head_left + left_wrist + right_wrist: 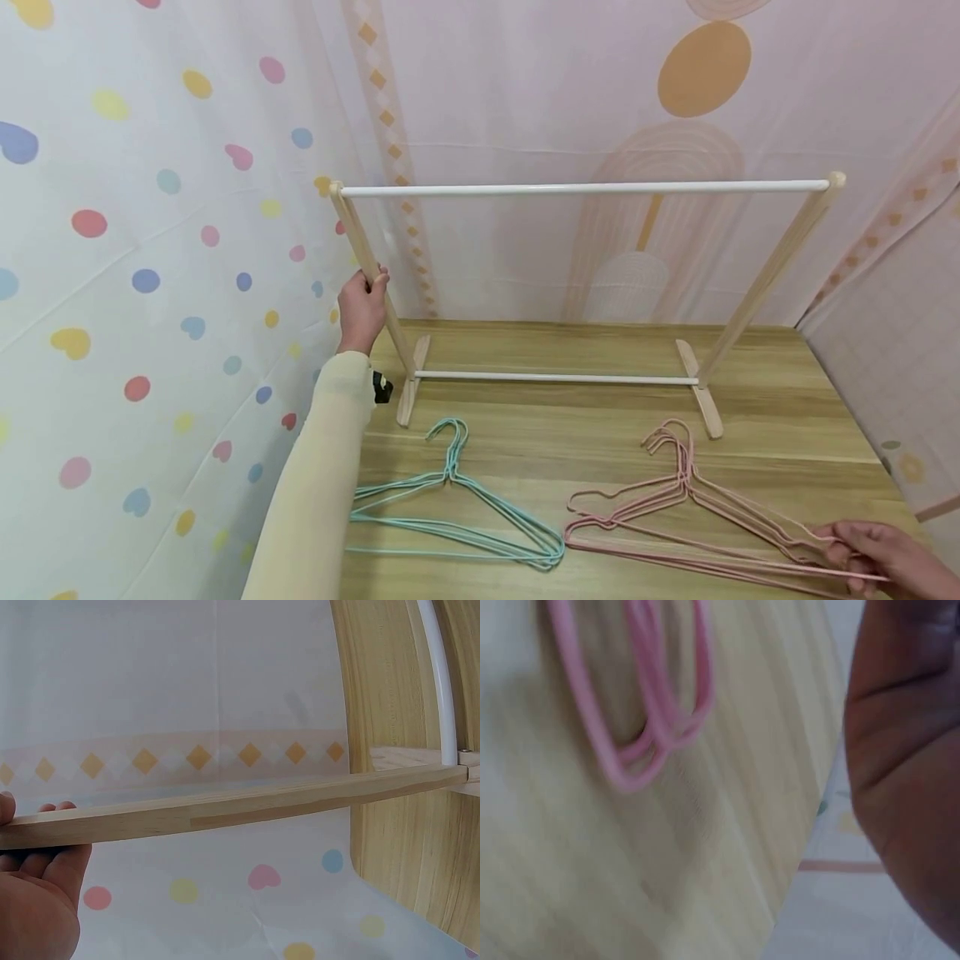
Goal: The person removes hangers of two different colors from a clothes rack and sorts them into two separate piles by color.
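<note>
A clothes rack with pale wooden posts and a white top rail stands on the table. My left hand grips its left post partway up, thumb on one side and fingers round the other. At the lower right, my right hand holds the right end of a pink wire hanger, which lies over several more pink hangers. The right wrist view is blurred; rounded ends of pink hangers show left of the right hand.
Several turquoise hangers lie stacked left of the pink ones, in front of the rack. The rack's lower white bar joins its two feet near the tabletop. A dotted curtain hangs close along the left side.
</note>
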Motion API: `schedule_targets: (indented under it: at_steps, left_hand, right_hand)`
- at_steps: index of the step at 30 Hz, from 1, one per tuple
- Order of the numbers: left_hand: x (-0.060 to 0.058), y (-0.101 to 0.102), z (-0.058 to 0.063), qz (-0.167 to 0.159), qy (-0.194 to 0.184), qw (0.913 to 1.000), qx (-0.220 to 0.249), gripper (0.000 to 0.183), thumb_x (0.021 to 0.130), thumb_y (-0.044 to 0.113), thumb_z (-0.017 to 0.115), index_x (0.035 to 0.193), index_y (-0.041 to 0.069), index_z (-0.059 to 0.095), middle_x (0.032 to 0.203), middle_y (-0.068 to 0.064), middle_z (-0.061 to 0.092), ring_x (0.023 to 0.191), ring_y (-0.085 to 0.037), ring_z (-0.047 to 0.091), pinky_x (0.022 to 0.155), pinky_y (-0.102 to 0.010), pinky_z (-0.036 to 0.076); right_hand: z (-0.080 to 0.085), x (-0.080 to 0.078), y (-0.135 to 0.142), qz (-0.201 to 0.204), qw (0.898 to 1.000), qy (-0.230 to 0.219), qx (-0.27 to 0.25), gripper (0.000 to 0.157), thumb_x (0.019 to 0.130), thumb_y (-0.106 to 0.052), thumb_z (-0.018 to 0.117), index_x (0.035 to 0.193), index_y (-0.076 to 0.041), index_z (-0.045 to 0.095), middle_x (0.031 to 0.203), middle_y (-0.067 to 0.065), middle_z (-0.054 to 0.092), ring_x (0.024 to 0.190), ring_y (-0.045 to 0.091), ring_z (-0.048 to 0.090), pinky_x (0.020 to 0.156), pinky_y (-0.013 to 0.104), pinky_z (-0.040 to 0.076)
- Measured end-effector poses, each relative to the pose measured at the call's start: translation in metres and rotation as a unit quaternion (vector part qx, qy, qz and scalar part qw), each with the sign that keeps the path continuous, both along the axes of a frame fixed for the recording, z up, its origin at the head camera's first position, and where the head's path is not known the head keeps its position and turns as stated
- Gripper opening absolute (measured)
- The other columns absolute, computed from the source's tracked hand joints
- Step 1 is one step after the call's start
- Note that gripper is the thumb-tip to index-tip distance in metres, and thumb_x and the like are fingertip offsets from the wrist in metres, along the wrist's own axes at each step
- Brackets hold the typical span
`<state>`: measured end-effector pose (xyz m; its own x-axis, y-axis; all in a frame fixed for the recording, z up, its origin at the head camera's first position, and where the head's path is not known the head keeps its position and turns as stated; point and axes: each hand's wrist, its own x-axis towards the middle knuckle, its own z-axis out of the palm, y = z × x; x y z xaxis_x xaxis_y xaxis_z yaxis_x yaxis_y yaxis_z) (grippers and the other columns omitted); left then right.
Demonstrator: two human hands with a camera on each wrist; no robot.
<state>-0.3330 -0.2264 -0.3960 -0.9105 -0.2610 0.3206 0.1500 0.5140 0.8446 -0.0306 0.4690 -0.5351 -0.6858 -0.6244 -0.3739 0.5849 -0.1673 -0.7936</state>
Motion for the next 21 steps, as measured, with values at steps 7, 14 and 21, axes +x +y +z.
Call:
schedule_targets:
  at_steps: [7,14,21]
  left_hand:
    - [0.001,0.001,-0.001,0.002,0.0,0.9999,-0.012,0.035,0.101,0.033,0.053,0.118,0.005,0.066,0.108,-0.016,0.067,0.082,-0.026,0.055,0.072,-0.038,0.046]
    - [0.002,0.0,0.0,0.005,0.003,0.9999,-0.012,0.037,0.101,0.033,0.053,0.12,0.003,0.066,0.111,-0.014,0.067,0.087,-0.025,0.057,0.075,-0.04,0.047]
    - [0.002,0.0,-0.001,-0.002,0.0,1.0,-0.006,0.035,0.101,0.033,0.054,0.119,0.005,0.066,0.115,-0.012,0.067,0.091,-0.025,0.059,0.077,-0.041,0.048]
  right_hand:
    - [-0.014,0.003,0.007,-0.021,0.996,-0.02,0.088,0.034,0.106,-0.031,0.043,0.116,-0.009,0.067,0.099,0.006,0.066,0.07,0.009,0.062,0.066,0.027,0.053]
    - [-0.018,0.0,0.006,-0.022,0.988,0.002,0.153,0.041,0.106,-0.035,0.041,0.117,-0.004,0.065,0.099,0.006,0.066,0.066,0.01,0.055,0.061,0.029,0.049]
    - [-0.013,0.004,-0.003,-0.073,0.93,0.021,0.36,0.067,0.105,-0.04,0.042,0.121,0.024,0.049,0.102,0.016,0.067,0.073,0.021,0.06,0.067,0.038,0.05]
